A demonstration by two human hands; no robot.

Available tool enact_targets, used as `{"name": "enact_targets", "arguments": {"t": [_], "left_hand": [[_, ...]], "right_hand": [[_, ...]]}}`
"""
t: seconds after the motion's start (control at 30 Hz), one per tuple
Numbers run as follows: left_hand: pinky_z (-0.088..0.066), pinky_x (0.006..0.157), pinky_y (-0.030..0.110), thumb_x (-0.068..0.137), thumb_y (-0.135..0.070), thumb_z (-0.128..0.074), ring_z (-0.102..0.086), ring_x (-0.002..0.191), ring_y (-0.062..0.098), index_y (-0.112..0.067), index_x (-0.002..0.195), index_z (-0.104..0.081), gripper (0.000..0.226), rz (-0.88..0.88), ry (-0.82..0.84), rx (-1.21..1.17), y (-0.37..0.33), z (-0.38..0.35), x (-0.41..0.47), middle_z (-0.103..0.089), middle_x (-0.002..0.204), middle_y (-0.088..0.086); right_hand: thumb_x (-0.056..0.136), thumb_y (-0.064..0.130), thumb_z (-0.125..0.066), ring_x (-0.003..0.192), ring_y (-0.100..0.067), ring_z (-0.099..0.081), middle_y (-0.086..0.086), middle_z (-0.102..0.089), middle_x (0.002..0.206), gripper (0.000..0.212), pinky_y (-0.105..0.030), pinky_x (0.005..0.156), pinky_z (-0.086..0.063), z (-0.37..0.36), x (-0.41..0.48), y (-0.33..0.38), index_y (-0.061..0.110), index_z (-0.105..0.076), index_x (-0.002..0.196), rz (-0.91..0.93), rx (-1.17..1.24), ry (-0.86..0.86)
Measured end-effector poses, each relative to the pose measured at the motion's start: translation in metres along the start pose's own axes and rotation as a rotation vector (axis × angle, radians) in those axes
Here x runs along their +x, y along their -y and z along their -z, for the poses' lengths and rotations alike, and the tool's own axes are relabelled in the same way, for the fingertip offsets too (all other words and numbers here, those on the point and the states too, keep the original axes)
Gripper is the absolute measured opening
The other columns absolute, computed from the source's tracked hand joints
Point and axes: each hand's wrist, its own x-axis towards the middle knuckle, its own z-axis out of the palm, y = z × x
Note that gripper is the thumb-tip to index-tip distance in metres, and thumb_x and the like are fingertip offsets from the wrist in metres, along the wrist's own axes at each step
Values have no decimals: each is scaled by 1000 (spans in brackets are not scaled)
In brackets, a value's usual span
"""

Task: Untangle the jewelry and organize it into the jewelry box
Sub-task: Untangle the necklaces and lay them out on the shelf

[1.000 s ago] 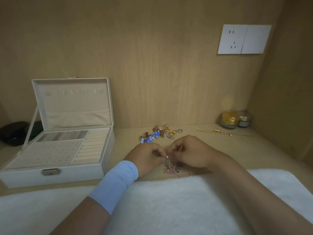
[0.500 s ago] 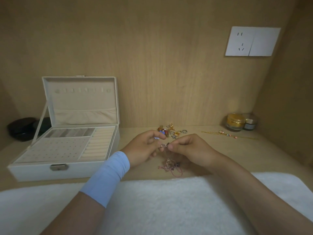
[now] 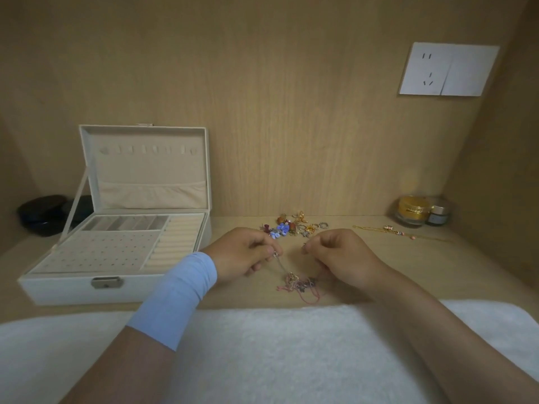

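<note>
In the middle of the frame, the left hand [image 3: 245, 255] has curled fingers and pinches one end of a thin chain [image 3: 281, 266]. The right hand [image 3: 338, 258] is curled too and pinches a small bit. The chain hangs down to a tangle [image 3: 300, 284] on the desk [image 3: 408, 272], just below the hands. More jewelry [image 3: 294, 227] lies behind them. The box [image 3: 73, 290] stands open at the left.
</note>
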Motion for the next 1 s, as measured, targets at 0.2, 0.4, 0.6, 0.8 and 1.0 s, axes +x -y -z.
{"name": "enact_targets", "arguments": {"t": [0.2,0.4,0.6,0.8,1.0], "left_hand": [[-49,63,22,99,-8,-52,-56,65,9,-18,93,-70,22,-40,-40,-145,-2,3,-2,-64,76,-8],[-54,64,20,100,-5,-48,-58,71,10,-11,98,-67,20,-121,-100,-313,-10,7,-3,-63,81,1],[-58,76,32,101,-5,-46,-64,75,16,-9,97,-65,19,-136,-193,-643,-8,14,-2,-59,81,4],[-58,83,40,101,-5,-45,-63,77,19,-9,96,-64,20,-97,-223,-719,-3,15,0,-57,79,4],[-61,76,38,102,-2,-43,-62,69,19,-5,96,-60,18,-1,-203,-753,1,13,2,-55,73,5]], "right_hand": [[92,29,-61,106,-7,-56,17,-60,102,22,-28,97,-45,1,-8,10,32,-74,110,150,-558,-5],[98,12,-60,67,-1,-64,2,-69,74,15,-18,71,-52,-8,-5,47,7,-74,101,159,15,371],[92,19,-70,70,0,-61,9,-70,76,8,-15,72,-47,-5,22,56,16,-77,87,168,-113,468],[92,20,-71,84,-10,-66,-12,-77,94,9,-19,84,-51,-7,36,52,18,-80,92,175,-114,543],[87,9,-75,71,-18,-66,-1,-76,79,12,-22,72,-52,-7,42,37,13,-80,98,106,-73,575]]}}
